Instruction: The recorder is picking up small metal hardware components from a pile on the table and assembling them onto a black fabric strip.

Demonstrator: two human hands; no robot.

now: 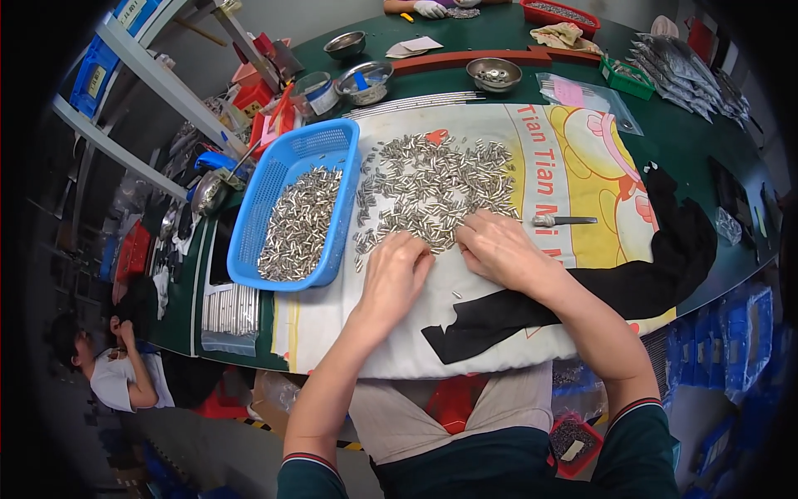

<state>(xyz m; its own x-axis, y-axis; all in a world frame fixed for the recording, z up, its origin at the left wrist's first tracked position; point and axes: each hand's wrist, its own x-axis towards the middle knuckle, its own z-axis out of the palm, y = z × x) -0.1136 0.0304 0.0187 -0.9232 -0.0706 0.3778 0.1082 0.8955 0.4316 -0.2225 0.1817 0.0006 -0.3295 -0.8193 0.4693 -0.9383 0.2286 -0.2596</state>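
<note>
Many small silvery metal pins point(432, 187) lie spread in a loose layer on a printed white-and-yellow cloth point(399, 341). At the near edge of this layer my left hand point(393, 273) rests with its fingers curled together. My right hand point(503, 251) sits just to the right, its thumb and fingers closed in a pinch over the nearest pins. What either hand holds is hidden by the fingers. One stray pin point(457, 295) lies apart, below and between the hands. To the left, a blue plastic basket point(352, 191) contains a heap of similar pins.
A black cloth strip point(490, 320) crosses the right forearm's area. A small dark-bladed tool point(573, 220) lies to the right. Metal bowls point(495, 75) stand at the back, near bagged parts point(673, 71). Another person's gloved hand point(430, 9) is across the table; someone else point(125, 378) sits at left.
</note>
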